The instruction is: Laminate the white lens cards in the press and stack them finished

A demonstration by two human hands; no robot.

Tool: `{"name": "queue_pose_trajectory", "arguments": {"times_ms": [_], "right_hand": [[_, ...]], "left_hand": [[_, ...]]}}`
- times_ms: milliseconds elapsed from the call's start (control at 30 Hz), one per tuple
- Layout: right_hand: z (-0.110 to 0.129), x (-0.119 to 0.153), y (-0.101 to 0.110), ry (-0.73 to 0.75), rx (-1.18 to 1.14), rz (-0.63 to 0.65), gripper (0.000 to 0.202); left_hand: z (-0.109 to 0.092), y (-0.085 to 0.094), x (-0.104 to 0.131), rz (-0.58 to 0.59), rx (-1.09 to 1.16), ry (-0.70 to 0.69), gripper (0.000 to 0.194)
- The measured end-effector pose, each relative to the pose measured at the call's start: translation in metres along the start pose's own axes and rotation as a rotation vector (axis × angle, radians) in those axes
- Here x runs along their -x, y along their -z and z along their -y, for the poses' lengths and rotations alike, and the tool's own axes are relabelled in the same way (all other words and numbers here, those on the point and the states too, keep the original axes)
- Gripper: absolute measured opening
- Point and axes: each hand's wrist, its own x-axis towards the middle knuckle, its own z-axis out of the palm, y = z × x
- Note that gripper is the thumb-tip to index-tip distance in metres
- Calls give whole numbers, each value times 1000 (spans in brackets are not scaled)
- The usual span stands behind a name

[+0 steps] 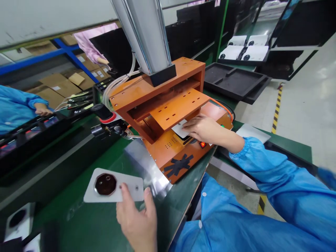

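My left hand [138, 217] grips a white phone back cover [89, 190] over the green bench. Its index finger lies on the cover's face and its thumb is at the right edge; the other fingers are mostly hidden. A dark, round camera window [105, 184] marks the cover's left end. Reaching under the plate of an orange press [181, 108], my right hand [201, 129] has its fingers on a second white cover [180, 129]. That cover is at the press's lower fixture, partly hidden by the hand and plate; whether it rests in the fixture I cannot tell.
Black trays [233, 82] lie behind the press, and another tray farther back carries several white covers [254, 53]. A black-and-red air regulator [107, 117] juts out left of the press. Co-workers' sleeves [15, 105] show at left and behind. More covers [19, 222] sit lower left.
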Motion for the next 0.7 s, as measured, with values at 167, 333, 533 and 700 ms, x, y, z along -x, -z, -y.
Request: {"name": "queue_pose_trajectory", "arguments": {"times_ms": [167, 333, 533, 700], "right_hand": [[9, 32, 0, -65, -79, -100, 53], [-11, 109, -41, -804, -65, -836, 32], [-41, 148, -69, -1037, -404, -764, 68], [-44, 139, -71, -1109, -504, -776, 76]], "left_hand": [[-30, -24, -9, 128, -68, 46, 119], [-62, -45, -15, 143, -29, 66, 128], [-79, -56, -15, 150, 70, 114, 124], [-77, -58, -21, 196, 111, 166, 128]]}}
